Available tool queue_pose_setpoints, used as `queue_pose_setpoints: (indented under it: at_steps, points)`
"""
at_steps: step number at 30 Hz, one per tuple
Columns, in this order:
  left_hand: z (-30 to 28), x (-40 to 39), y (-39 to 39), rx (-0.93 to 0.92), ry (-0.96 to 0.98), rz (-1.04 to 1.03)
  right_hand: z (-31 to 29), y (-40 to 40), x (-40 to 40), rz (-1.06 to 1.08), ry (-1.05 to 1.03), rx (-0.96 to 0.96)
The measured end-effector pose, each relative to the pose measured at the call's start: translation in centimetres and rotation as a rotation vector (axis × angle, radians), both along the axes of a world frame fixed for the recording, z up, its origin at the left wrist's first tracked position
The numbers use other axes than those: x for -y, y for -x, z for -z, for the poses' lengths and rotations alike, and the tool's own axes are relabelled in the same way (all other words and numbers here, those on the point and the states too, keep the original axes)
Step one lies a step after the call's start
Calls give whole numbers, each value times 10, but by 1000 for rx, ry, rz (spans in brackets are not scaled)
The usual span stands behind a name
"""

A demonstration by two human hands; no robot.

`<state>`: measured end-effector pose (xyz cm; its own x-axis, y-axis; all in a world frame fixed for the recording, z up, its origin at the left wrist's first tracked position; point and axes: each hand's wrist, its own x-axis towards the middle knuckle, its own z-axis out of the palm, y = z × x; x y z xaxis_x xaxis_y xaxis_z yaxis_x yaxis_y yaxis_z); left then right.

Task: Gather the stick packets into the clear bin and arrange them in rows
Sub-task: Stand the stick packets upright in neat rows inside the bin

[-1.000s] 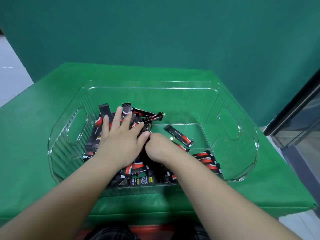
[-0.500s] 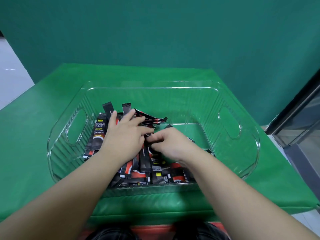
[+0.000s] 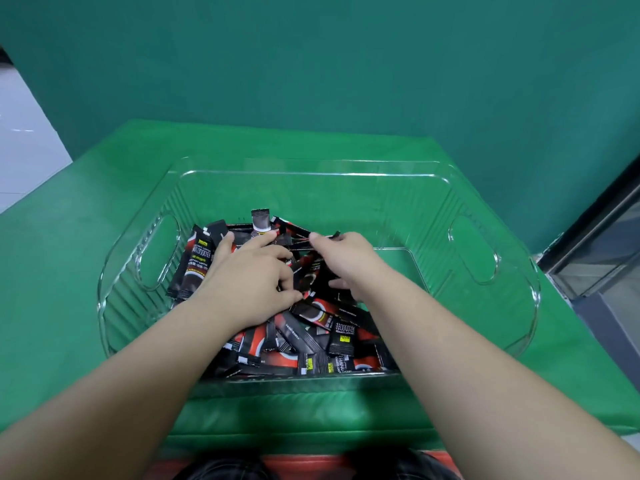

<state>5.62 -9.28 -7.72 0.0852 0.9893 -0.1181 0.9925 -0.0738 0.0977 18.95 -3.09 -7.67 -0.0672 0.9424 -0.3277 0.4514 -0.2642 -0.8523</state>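
On a green-covered surface [image 3: 69, 271], set before a darker green backdrop [image 3: 346, 64], a large clear bin [image 3: 491, 306] with cut-out handles at both ends is seen from above. A grey floor [image 3: 20, 133] is visible at far left, and a dark-framed glass panel [image 3: 609, 251] at far right. Inside the bin, a jumbled heap of black-and-red stick packets [image 3: 311, 341] is piled against the near wall and toward the left half, the packets lying crossed at many angles rather than in rows; the bin's right half is shown bare. Two bare forearms are extended into the bin from the bottom of the frame. The left hand [image 3: 249, 275] is laid over the heap, its fingers [image 3: 263, 239] curled down among the packets and its thumb pressed against one near the middle. The right hand [image 3: 346, 258] is raised just beside it, a thin packet [image 3: 298, 233] pinched between the fingers at the far edge of the pile. A single packet end [image 3: 260, 219] is seen standing upright behind the left hand.
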Motion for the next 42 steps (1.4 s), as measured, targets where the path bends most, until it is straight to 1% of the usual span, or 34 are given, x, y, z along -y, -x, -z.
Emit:
queue_pose_setpoints:
  at_steps: [1, 2, 3, 6, 9, 10, 12, 15, 18, 20, 22, 24, 27, 29, 31, 32, 34, 36, 40, 42]
  points:
    - [1, 0, 0, 1, -7, 1, 1, 1, -4, 57, -31, 8]
    - [2, 0, 1, 8, -17, 0, 3, 0, -7, 82, -82, 61]
    - [3, -1, 1, 18, -27, -3, 6, 0, -9, 56, -136, 150]
    - [7, -1, 3, 56, -69, -9, 13, -2, -10, -168, -263, 429]
    - [10, 1, 3, 111, -133, -24, 12, 0, -6, -353, -312, 611]
    - [11, 1, 3, 126, -155, -30, 12, 1, -5, -387, -310, 669]
    - [12, 2, 3, 167, -207, -43, 15, 3, -4, -420, -318, 719]
    - [12, 2, 4, 198, -238, -65, 17, 9, -2, -426, -375, 678]
    - [12, 1, 4, 188, -215, -74, 12, 16, -4, -384, -335, 487]
    - [13, 0, 4, 192, -212, -78, 7, 21, -4, -441, -330, 527]
    - [14, 0, 4, 203, -217, -84, 6, 25, -4, -521, -346, 664]
    - [15, 1, 4, 216, -221, -87, 6, 25, -3, -525, -398, 739]
    - [13, 2, 4, 217, -229, -92, 4, 17, -5, -419, -434, 751]
    - [12, 2, 3, 237, -244, -105, -3, 5, -5, -332, -379, 749]
    - [10, 3, 3, 266, -260, -118, -11, -5, -1, -278, -302, 685]
    - [10, 3, 3, 274, -262, -114, -12, -7, 3, -261, -272, 613]
    - [10, 3, 5, 285, -263, -80, -14, -2, 16, -266, -217, 408]
    - [10, 3, 6, 271, -242, -40, -8, 9, 28, -301, -180, 272]
    - [13, 1, 8, 247, -206, -40, 1, 17, 37, -288, -200, 202]
    - [13, 1, 7, 222, -184, -61, -1, 11, 35, -317, -164, 169]
